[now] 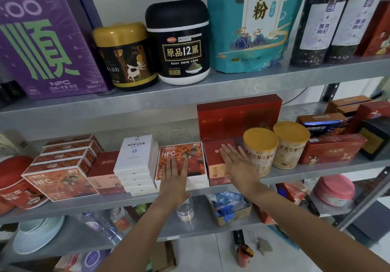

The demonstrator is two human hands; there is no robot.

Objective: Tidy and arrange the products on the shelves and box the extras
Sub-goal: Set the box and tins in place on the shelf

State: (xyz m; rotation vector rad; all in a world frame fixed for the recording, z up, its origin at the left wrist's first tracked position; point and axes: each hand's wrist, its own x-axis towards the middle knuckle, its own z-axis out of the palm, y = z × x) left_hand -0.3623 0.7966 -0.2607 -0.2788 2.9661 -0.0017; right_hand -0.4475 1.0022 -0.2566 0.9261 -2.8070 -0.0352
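On the middle shelf (295,175), my left hand (176,177) lies flat with straight fingers on the orange NFC box (194,155). My right hand (237,164) presses flat against the red box (213,155) beside it, fingers straight. Left of them stands a stack of white boxes (137,159), then another red box (104,165) and a row of orange NFC boxes (61,162). Two yellow-lidded canisters (274,151) stand just right of my right hand.
A large red box (238,115) stands behind the red box. More red and orange boxes (331,149) fill the right end. The top shelf holds a purple box (48,45), two jars (177,43), a teal pouch (249,22) and dark canisters (329,22). The lower shelf holds bottles, bowls and packets.
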